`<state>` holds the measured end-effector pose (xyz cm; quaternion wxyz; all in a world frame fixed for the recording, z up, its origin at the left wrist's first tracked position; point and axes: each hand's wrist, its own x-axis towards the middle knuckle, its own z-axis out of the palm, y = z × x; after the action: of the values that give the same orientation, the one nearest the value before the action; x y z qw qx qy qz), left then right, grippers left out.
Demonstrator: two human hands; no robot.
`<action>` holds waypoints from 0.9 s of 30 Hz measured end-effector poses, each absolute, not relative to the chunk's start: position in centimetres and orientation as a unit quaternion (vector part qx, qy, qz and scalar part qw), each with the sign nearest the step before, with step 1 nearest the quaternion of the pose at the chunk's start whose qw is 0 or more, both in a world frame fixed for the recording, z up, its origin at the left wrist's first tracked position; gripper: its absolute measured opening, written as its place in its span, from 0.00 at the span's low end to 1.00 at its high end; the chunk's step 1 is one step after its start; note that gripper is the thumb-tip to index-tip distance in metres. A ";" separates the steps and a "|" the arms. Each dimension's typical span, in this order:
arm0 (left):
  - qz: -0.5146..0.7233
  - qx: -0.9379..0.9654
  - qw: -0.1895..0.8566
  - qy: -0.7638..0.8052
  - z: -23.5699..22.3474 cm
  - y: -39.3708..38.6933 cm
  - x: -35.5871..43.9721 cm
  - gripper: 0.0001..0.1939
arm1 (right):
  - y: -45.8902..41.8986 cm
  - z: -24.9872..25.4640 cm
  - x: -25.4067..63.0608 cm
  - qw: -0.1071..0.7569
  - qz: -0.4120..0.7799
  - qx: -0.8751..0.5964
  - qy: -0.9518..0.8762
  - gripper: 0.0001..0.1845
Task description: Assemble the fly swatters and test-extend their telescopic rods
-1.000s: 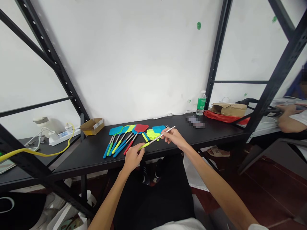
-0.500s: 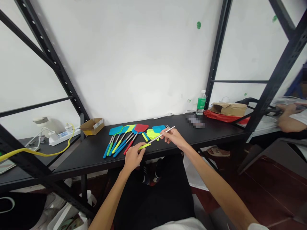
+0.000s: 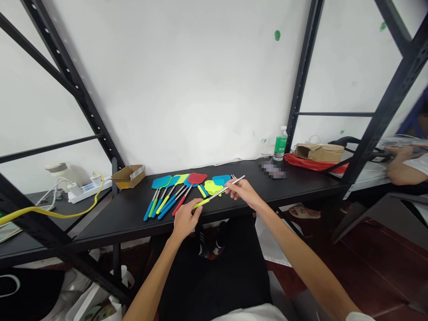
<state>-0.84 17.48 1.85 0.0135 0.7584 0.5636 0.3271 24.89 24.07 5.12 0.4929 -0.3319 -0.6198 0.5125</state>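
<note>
My left hand [image 3: 185, 218] is closed around a yellow-green fly swatter handle [image 3: 201, 203], low over the table's front edge. A thin metal rod [image 3: 217, 194] runs from the handle's upper end, in line with it. Farther up, the fingers of my right hand [image 3: 243, 191] pinch this rod. Just behind lie a yellow-green swatter head [image 3: 211, 187], a blue swatter head [image 3: 220, 180] and short loose handles [image 3: 202, 191]. To the left, several whole fly swatters [image 3: 197, 179] lie fanned out, with blue, green, yellow-green and red parts.
On the black table [image 3: 110, 218] stand an open small carton [image 3: 129, 178] at left and a water bottle [image 3: 281, 143] at right. A cardboard box [image 3: 319, 152] sits on red plastic [image 3: 301, 163]. Dark shelf posts [image 3: 377, 102] frame both sides. Another person's arm [image 3: 406, 165] shows far right.
Half a second ago the rod's lower end stood slightly off the handle's line; now rod and handle line up again. Both hands have barely moved, and the other swatters lie as before.
</note>
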 end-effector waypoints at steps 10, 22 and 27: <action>0.334 0.759 0.010 0.558 1.7 17.5 -1.0 0.19 | 23.7 5.3 24.8 0.498 0.509 -0.332 -0.619 0.21; 0.342 0.765 0.070 0.541 2.0 17.5 -1.2 0.22 | 23.9 4.9 24.8 0.496 0.529 -0.324 -0.607 0.21; 0.350 0.777 0.086 0.516 2.6 17.1 -1.1 0.25 | 23.6 5.2 24.6 0.488 0.536 -0.318 -0.611 0.21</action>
<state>-1.12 17.09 2.56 0.0864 0.7769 0.5164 0.3497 24.65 23.60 5.16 0.4884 -0.3180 -0.6106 0.5362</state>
